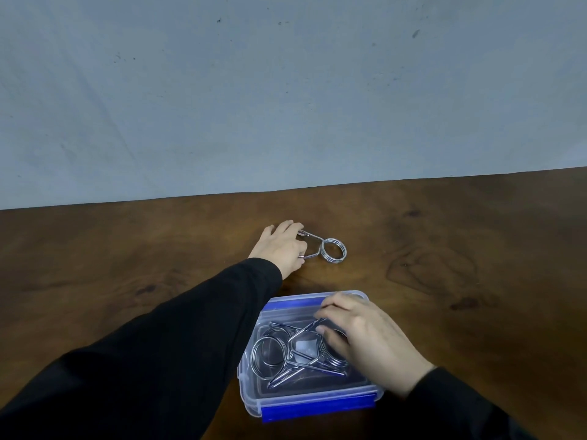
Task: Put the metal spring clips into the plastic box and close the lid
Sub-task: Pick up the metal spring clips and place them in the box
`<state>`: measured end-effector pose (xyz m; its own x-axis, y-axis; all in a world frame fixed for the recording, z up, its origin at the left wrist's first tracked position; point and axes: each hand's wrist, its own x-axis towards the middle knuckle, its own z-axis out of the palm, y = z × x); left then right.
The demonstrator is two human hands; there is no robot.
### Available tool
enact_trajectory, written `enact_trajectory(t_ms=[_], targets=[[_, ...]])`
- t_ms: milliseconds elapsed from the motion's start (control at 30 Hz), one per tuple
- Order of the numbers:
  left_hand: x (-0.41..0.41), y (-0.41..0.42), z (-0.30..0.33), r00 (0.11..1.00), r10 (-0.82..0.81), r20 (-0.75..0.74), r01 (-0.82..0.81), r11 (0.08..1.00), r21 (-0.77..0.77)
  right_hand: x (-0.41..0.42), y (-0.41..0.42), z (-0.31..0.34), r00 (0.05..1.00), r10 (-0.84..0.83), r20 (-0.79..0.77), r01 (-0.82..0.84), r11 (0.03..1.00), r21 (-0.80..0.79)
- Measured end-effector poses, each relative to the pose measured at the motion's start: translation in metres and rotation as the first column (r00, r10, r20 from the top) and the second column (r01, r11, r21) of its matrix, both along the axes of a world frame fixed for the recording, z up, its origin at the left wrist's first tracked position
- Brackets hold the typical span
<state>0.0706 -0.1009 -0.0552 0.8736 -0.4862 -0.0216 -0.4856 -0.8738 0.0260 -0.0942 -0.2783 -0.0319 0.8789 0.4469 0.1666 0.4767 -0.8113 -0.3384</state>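
A clear plastic box (254, 401) with blue latches stands open on the wooden table near me. Several metal spring clips (270, 357) lie inside it. My right hand (365, 341) reaches into the box, its fingers closed on one clip's coil (320, 325). Farther out, one more spring clip (333, 249) lies on the table, coil to the right. My left hand (281, 246) grips its two handles. No lid is visible.
The dark wooden table (444, 249) stretches left and right of the box. A grey wall (286, 90) rises behind its far edge. My black sleeves cover both forearms.
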Motion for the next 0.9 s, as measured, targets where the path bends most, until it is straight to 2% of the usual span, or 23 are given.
enact_trajectory(t_ms=[200,367,467,533,600,667,700,800,900], targets=[[-0.006,0.002,0.001,0.989,-0.063,-0.131,0.068,0.997,0.031,-0.001,0.0,0.0,1.0,0.005,0.025,-0.005,1.0,-0.009],[-0.018,0.009,0.018,0.991,-0.08,-0.106,0.067,0.991,-0.117,-0.001,0.001,-0.002,1.0,-0.017,0.025,0.016,0.999,0.036],[-0.038,0.014,0.047,0.995,-0.095,0.003,0.093,0.965,-0.243,-0.003,-0.001,-0.002,0.998,-0.066,0.0,0.065,0.978,0.199],[-0.061,0.018,0.068,0.989,-0.111,0.094,0.134,0.947,-0.293,-0.007,-0.005,0.004,0.983,-0.173,-0.057,0.182,0.906,0.383],[-0.092,0.025,0.084,0.978,-0.154,0.142,0.192,0.93,-0.313,-0.011,-0.011,0.009,0.941,-0.3,-0.158,0.336,0.762,0.554],[-0.128,0.032,0.089,0.969,-0.201,0.146,0.238,0.923,-0.303,-0.015,-0.018,0.013,0.903,-0.358,-0.237,0.422,0.645,0.636],[-0.145,0.034,0.087,0.964,-0.223,0.144,0.256,0.923,-0.287,-0.017,-0.021,0.015,0.899,-0.363,-0.247,0.432,0.631,0.645],[-0.18,0.035,0.067,0.956,-0.264,0.132,0.289,0.926,-0.245,-0.025,-0.023,0.017,0.927,-0.313,-0.205,0.372,0.712,0.596],[-0.191,0.032,0.044,0.961,-0.257,0.103,0.273,0.942,-0.195,-0.03,-0.022,0.006,0.927,-0.293,-0.234,0.373,0.784,0.497]])
